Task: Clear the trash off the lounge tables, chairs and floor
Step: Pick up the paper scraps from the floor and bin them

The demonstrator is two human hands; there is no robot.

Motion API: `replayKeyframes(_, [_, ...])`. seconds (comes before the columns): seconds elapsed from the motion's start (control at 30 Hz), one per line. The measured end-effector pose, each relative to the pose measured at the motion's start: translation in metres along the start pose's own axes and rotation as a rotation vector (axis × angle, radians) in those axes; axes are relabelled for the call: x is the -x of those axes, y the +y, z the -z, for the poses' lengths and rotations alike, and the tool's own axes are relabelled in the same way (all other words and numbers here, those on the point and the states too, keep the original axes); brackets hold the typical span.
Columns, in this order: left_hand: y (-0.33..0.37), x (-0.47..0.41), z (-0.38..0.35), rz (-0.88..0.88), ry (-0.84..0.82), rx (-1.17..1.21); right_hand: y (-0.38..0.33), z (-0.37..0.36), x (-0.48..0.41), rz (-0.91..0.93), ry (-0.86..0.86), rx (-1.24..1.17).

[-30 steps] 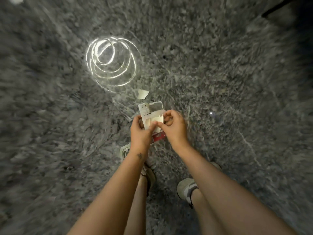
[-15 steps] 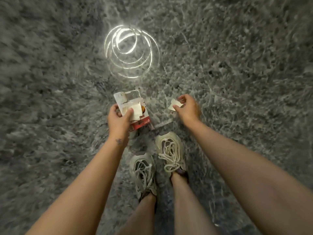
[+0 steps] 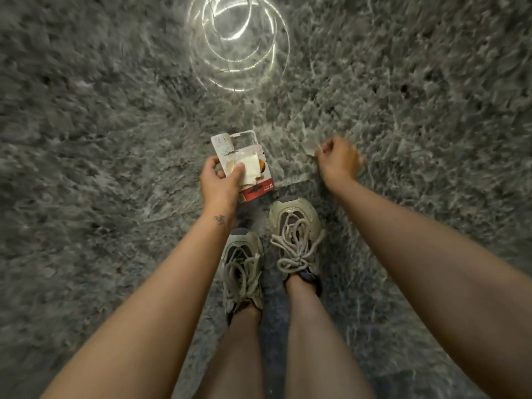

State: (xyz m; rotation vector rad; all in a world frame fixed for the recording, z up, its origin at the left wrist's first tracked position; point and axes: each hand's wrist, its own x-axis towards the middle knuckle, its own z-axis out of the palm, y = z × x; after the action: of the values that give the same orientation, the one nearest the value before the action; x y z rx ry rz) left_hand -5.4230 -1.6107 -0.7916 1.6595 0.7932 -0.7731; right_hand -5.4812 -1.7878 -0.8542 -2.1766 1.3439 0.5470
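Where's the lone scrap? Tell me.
Head view, right of centre: the scrap is pinched by the right hand, just right of the package in the left hand.

Your right hand (image 3: 339, 159) is smeared by motion. The small pale paper scrap (image 3: 309, 146) at its fingertips is too blurred to tell if they pinch it. The thumb of your left hand (image 3: 220, 185) hides part of the folded white paper (image 3: 253, 168) on the red-and-white cardboard pack (image 3: 259, 190). The print above the thumb is too small to read.
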Motion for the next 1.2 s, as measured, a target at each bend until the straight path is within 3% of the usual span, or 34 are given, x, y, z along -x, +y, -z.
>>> replayKeyframes(0.17, [0.037, 0.040, 0.001, -0.024, 0.009, 0.016, -0.046, 0.066, 0.055, 0.091, -0.146, -0.480])
replayKeyframes(0.33, [0.091, 0.105, -0.002, -0.092, -0.033, 0.058, -0.083, 0.143, 0.121, 0.215, -0.346, -0.631])
replayKeyframes(0.57, [0.167, 0.184, 0.008, -0.139, -0.035, 0.196, -0.136, 0.225, 0.157, 0.246, -0.233, -0.535])
replayKeyframes(0.73, [0.210, 0.211, 0.031, -0.166, 0.051, 0.291, -0.190, 0.255, 0.182, 0.385, -0.266, -0.358])
replayKeyframes(1.2, [0.242, 0.161, 0.171, -0.089, 0.355, 0.473, -0.341, 0.180, 0.258, 0.706, -0.411, -0.019])
